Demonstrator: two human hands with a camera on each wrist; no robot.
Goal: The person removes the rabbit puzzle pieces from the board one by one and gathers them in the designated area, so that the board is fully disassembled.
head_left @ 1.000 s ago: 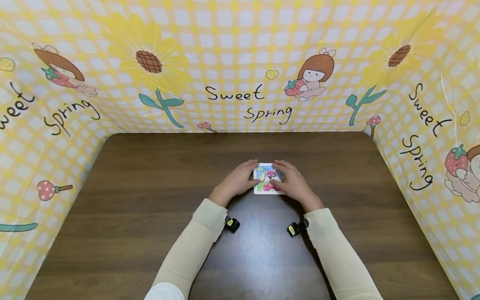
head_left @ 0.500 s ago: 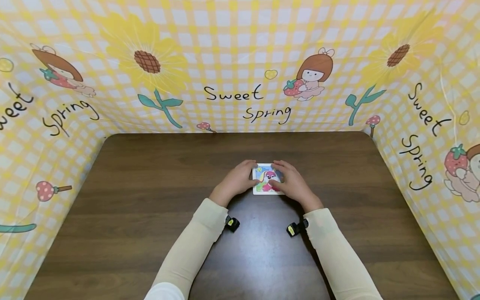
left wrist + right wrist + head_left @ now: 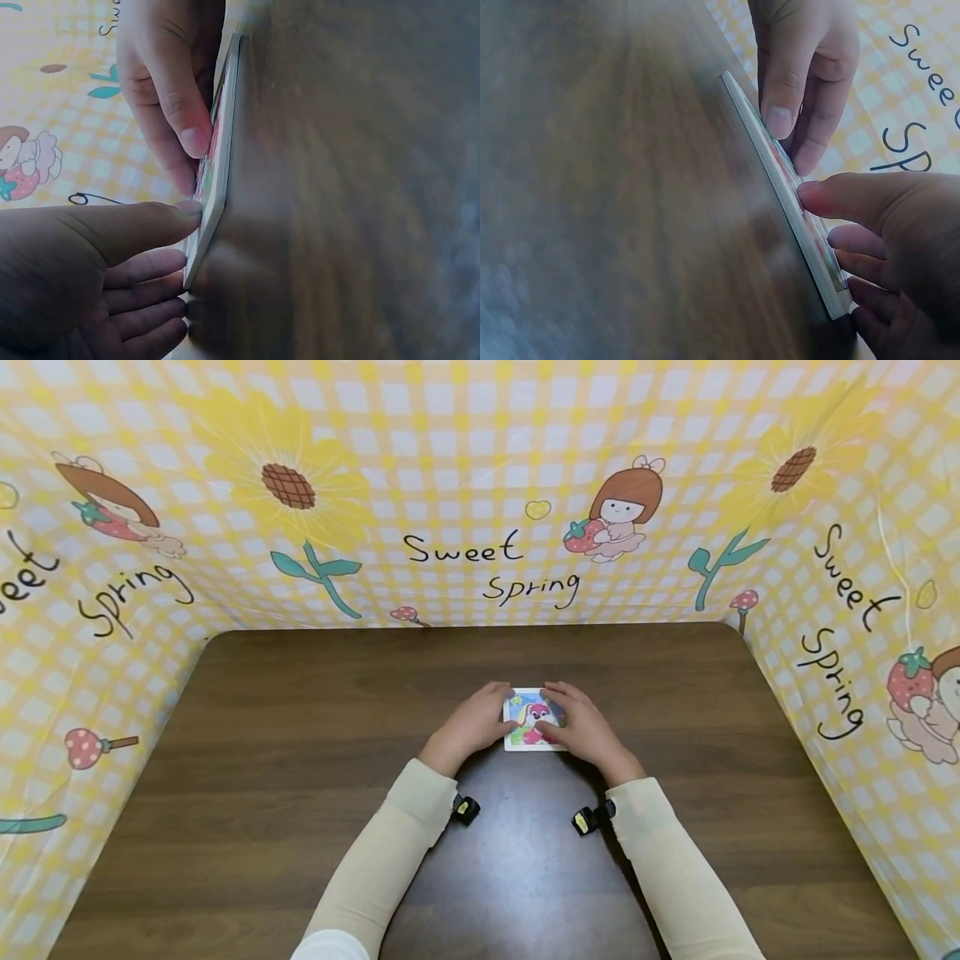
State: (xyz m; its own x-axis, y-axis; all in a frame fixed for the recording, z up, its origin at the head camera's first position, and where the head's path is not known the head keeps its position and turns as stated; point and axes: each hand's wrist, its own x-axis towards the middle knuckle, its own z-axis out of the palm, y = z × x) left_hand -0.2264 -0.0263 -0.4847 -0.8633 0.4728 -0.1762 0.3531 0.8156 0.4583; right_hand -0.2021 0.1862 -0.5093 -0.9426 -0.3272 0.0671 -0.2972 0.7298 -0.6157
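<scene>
A thin square picture board [image 3: 528,713] with a white border and a pink dog on it lies flat on the table between both hands. My left hand [image 3: 472,722] holds its left side, thumb over the border and the other fingers along the edge. From the right, my right hand [image 3: 588,727] grips it, with the thumb reaching onto the picture. In the left wrist view, the board's pale edge [image 3: 219,180] shows close against the wood. The right wrist view has the right thumb [image 3: 840,196] on the board's top face. The right hand covers the board's right part.
The dark wooden table [image 3: 315,710] spreads around the board. Behind it and at both sides hangs a yellow checked cloth [image 3: 450,460] printed with flowers and "Sweet Spring". Small black wrist cameras [image 3: 467,811] sit at the cuffs of the pale sleeves [image 3: 375,860].
The head view has shifted slightly. Both hands and the board keep their places relative to each other.
</scene>
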